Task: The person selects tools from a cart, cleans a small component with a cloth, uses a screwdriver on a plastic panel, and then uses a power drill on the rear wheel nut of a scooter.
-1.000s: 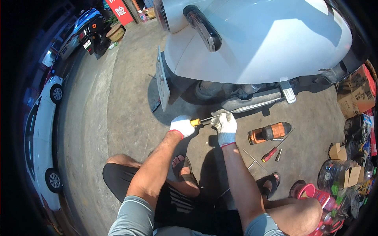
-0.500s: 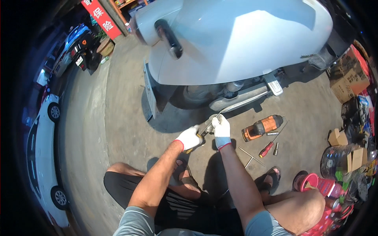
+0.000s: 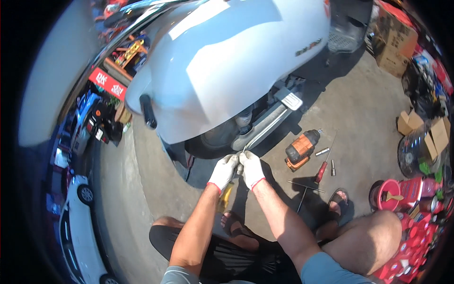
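Note:
My left hand (image 3: 223, 171) and my right hand (image 3: 251, 171), both in white gloves, meet with closed fingers just in front of a scooter's (image 3: 227, 71) lower side. A thin metal rod (image 3: 244, 148) sticks out past the right fingertips toward the long metal side arm (image 3: 265, 131) by the wheel (image 3: 213, 144). What the left fingers pinch is hidden. Below that hand shows a yellow piece (image 3: 225, 197); whether it is held or lies on the floor I cannot tell.
On the floor to the right lie an orange-black power tool (image 3: 302, 149), a red-handled screwdriver (image 3: 321, 172), sockets (image 3: 333, 167) and a T-handle wrench (image 3: 305, 190). Farther right stand a pink bucket (image 3: 389, 195) and cardboard boxes (image 3: 395, 42). A white car (image 3: 85, 232) is at the left.
My view has turned, so the scooter appears shifted left. My left hand has come up beside my right, and the hands now touch. The black-and-yellow handle seen in the left hand is no longer clearly visible.

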`<action>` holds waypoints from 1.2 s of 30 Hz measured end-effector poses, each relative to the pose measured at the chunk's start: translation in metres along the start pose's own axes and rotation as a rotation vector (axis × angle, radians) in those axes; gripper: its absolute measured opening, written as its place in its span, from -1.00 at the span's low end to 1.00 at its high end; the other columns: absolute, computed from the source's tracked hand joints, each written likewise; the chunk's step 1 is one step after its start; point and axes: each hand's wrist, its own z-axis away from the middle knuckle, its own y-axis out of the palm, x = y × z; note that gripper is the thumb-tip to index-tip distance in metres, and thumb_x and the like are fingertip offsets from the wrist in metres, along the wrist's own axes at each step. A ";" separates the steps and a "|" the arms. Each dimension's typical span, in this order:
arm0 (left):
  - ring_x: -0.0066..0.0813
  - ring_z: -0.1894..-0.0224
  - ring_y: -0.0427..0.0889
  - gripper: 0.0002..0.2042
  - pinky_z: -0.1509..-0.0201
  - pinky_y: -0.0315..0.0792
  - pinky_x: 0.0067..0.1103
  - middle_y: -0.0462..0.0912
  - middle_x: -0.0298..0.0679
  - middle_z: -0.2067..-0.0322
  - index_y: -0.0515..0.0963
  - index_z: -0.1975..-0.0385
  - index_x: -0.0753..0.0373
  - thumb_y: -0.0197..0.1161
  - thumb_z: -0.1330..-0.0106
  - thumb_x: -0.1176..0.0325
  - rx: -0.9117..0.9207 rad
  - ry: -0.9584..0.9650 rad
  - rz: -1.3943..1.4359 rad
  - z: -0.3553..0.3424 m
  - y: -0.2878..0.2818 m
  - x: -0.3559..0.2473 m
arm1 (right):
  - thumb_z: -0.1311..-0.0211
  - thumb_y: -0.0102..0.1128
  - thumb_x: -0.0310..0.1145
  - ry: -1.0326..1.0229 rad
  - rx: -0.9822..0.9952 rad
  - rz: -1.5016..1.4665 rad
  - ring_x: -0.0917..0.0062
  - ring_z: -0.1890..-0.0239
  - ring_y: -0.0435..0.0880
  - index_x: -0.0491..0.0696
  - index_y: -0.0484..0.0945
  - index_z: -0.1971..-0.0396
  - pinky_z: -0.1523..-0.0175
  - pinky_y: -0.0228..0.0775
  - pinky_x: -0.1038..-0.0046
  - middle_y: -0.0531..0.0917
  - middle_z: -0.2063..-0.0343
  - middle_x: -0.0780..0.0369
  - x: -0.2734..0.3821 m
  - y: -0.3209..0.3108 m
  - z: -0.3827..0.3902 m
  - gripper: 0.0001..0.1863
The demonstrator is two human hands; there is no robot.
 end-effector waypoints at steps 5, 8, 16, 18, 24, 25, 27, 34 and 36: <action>-0.35 0.13 0.65 -0.72 -0.02 0.48 -0.49 0.70 -0.12 0.16 0.58 0.04 0.36 0.11 -0.42 0.31 -0.345 0.276 -0.702 0.022 -0.028 -0.012 | -0.48 -0.05 -0.41 0.043 -0.148 -0.368 0.69 0.65 0.41 -0.09 0.52 0.29 0.51 0.29 0.59 0.57 0.55 0.31 -0.011 0.036 0.000 -0.84; -0.27 0.12 0.67 -0.74 -0.03 0.49 -0.49 0.70 -0.08 0.17 0.58 0.02 0.31 0.15 -0.37 0.36 -0.457 0.482 -0.859 0.021 -0.020 -0.020 | -0.48 -0.03 -0.40 0.005 -0.281 -0.330 0.61 0.55 0.49 -0.10 0.53 0.25 0.32 0.42 0.51 0.63 0.44 0.23 -0.015 0.044 -0.010 -0.84; -0.53 0.29 0.53 -0.65 0.16 0.41 -0.59 0.64 -0.30 0.32 0.60 0.07 0.30 0.18 -0.44 0.10 -0.260 -0.065 -0.248 -0.007 -0.025 0.002 | -0.34 0.07 -0.40 0.073 -0.116 0.276 0.56 0.45 0.62 -0.17 0.62 0.25 0.37 0.41 0.45 0.68 0.46 0.20 -0.049 0.026 0.028 -0.81; -0.37 0.21 0.58 -0.61 0.06 0.44 -0.48 0.62 -0.26 0.26 0.54 0.00 0.27 0.16 -0.44 0.05 -0.094 -0.187 0.156 -0.052 0.052 -0.001 | -0.30 0.13 -0.33 0.029 -0.266 0.519 0.45 0.48 0.69 -0.17 0.62 0.27 0.42 0.44 0.40 0.70 0.48 0.08 -0.070 -0.074 -0.006 -0.79; -0.14 0.12 0.61 -0.55 0.08 0.61 -0.27 0.58 -0.07 0.22 0.49 0.08 0.33 0.11 -0.46 -0.02 -0.208 -0.089 0.970 -0.057 0.066 0.025 | -0.21 0.12 -0.21 0.137 -0.383 1.128 -0.03 0.22 0.64 -0.08 0.61 0.29 0.13 0.47 0.10 0.67 0.34 -0.05 -0.095 -0.122 0.044 -0.74; -0.14 0.08 0.60 -0.53 0.03 0.59 -0.26 0.56 -0.07 0.18 0.48 0.05 0.33 0.11 -0.44 -0.05 -0.268 -0.064 0.958 -0.057 0.074 0.027 | -0.20 0.11 -0.21 0.185 -0.349 1.149 -0.05 0.19 0.62 -0.03 0.63 0.30 0.10 0.47 0.05 0.68 0.29 -0.01 -0.093 -0.132 0.050 -0.77; -0.14 0.04 0.59 -0.50 -0.01 0.57 -0.25 0.54 -0.07 0.14 0.48 0.02 0.32 0.12 -0.43 -0.08 -0.322 -0.045 0.953 -0.059 0.088 0.029 | -0.17 0.13 -0.18 0.282 -0.417 1.187 -0.01 0.19 0.65 -0.08 0.62 0.33 0.08 0.50 0.07 0.67 0.31 -0.05 -0.090 -0.151 0.063 -0.72; -0.06 -0.14 0.48 -0.43 -0.20 0.40 -0.18 0.42 -0.09 -0.11 0.40 -0.16 0.22 0.16 -0.39 -0.13 -0.376 0.089 0.838 -0.058 0.103 0.035 | -0.06 0.19 -0.35 0.097 -0.660 1.337 -0.03 0.13 0.61 -0.13 0.46 0.05 0.02 0.49 0.10 0.49 0.06 -0.09 -0.057 -0.145 0.069 -0.59; -0.08 -0.17 0.47 -0.50 -0.18 0.42 -0.20 0.44 -0.18 -0.15 0.41 -0.16 0.17 0.16 -0.39 -0.06 -0.386 0.099 0.835 -0.058 0.104 0.034 | -0.15 0.24 -0.17 0.003 -0.623 1.338 -0.01 0.06 0.59 -0.15 0.46 0.05 -0.02 0.47 0.11 0.51 0.05 -0.09 -0.038 -0.129 0.060 -0.54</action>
